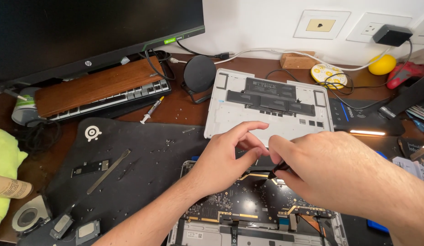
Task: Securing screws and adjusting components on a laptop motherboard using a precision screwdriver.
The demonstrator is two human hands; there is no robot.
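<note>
Head view is showing a metal pry bar lying on the black mat, then the left hand with fingers curled and thumb near them, pinching nothing I can see. Right hand is pinching a thin black tool — its tip is touching the open laptop, a dark board with gold bits, lying just below both hands.
</note>
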